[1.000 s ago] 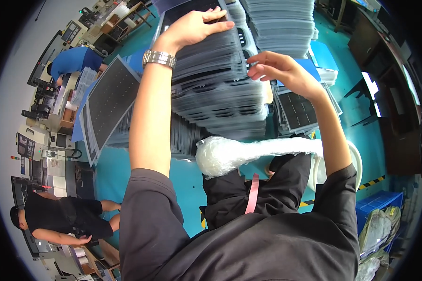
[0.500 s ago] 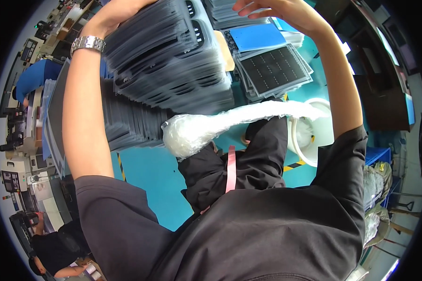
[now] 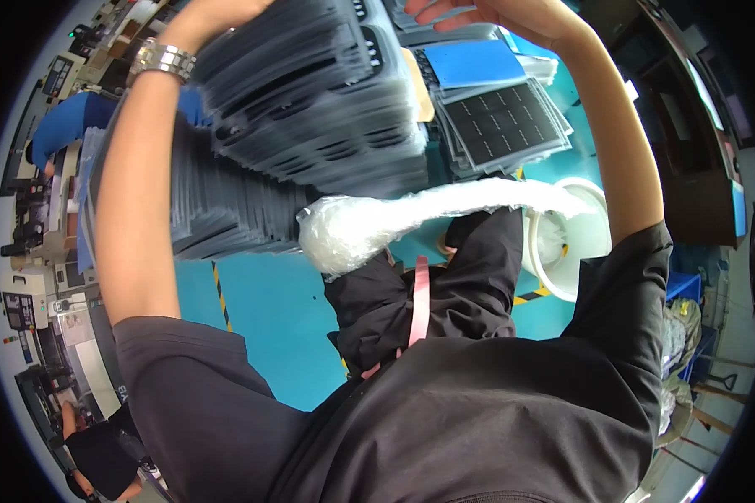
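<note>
Two hands: both raised to the top edge of the view, one at each side of a tall stack of dark grey plastic trays (image 3: 310,92)

Left hand: the left hand (image 3: 214,15) is mostly cut off by the frame; it seems pressed to the far-left side of the stack, but how far the fingers close I cannot tell; a metal wristwatch (image 3: 163,59) sits on that wrist

Right hand: the right hand (image 3: 486,12) is spread open, palm flat, at the upper right of the stack; whether it touches the trays is hidden by the rim

Stack: blurred, tilted, up at chest level between the forearms (it looks carried rather than resting); more grey trays (image 3: 218,214) lie piled lower down to the left

Progress: by my judgement the lift is in hand and the set-down is left; nothing shows where the stack belongs

Nearby: a roll of clear plastic wrap (image 3: 411,218) runs across below the stack, just above a white ring-shaped stand (image 3: 562,281); a gridded dark tray (image 3: 507,126) with a blue sheet (image 3: 482,63) beside it lies to the right

Floor: teal, with yellow-and-black striped tape (image 3: 220,289)

Room: workshop; benches with equipment (image 3: 33,226) along the left; another person in black (image 3: 101,453) at the lower left
</note>
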The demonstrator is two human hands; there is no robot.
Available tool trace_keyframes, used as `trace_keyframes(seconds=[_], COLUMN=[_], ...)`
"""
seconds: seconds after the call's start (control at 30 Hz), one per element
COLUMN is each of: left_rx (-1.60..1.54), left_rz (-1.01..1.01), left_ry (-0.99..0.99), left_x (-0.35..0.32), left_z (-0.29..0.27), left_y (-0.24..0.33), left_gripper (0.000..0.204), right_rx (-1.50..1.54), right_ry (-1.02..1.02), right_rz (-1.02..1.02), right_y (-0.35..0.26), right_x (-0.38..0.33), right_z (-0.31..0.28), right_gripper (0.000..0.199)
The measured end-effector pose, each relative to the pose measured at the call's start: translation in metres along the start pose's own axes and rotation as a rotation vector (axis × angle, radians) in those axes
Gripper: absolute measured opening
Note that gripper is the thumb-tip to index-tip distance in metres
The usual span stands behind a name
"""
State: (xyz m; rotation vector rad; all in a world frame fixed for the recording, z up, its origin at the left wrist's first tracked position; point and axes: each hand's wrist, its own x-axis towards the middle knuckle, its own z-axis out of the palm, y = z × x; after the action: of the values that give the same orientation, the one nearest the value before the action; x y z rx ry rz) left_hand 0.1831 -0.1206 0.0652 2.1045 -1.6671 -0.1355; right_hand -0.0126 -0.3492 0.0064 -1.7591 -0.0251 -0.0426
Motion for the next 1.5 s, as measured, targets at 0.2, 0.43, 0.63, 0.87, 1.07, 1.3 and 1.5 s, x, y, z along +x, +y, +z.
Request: trace_keyframes(seconds=[0.2, 0.43, 0.63, 0.87, 1.07, 1.3, 1.5], left_rx=[0.216, -0.106, 0.153, 0.403, 0.000, 0.001, 0.003], left_rz=[0.220, -0.004, 0.254, 0.297, -0.104, -0.307, -0.255], left_ry=[0.323, 0.154, 0.251, 0.189, 0.341, 0.360, 0.354], left_x=[-0.010, -0.019, -0.002, -0.005, -0.006, -0.009, -0.008], left_z=[0.020, 0.016, 0.023, 0.020, 0.009, 0.022, 0.018], left_y=[-0.011, -0.033, -0.011, -0.030, -0.090, -0.054, -0.046], left_gripper=[0.018, 0.038, 0.018, 0.012, 0.026, 0.050, 0.032], right_rx=[0.083, -0.029, 0.049, -0.070, -0.214, -0.547, -0.630], right_ry=[0.044, 0.321, 0.497, 0.751, 0.794, 0.855, 0.783], right_rz=[-0.049, -0.267, -0.468, -0.618, -0.734, -0.684, -0.721], right_y=[-0.002, 0.038, 0.058, 0.051, 0.056, 0.064, 0.056], right_x=[0.021, 0.069, 0.096, 0.099, 0.091, 0.081, 0.080], right_z=[0.029, 0.052, 0.063, 0.110, 0.129, 0.124, 0.108], right_gripper=[0.038, 0.033, 0.042, 0.066, 0.041, 0.046, 0.048])
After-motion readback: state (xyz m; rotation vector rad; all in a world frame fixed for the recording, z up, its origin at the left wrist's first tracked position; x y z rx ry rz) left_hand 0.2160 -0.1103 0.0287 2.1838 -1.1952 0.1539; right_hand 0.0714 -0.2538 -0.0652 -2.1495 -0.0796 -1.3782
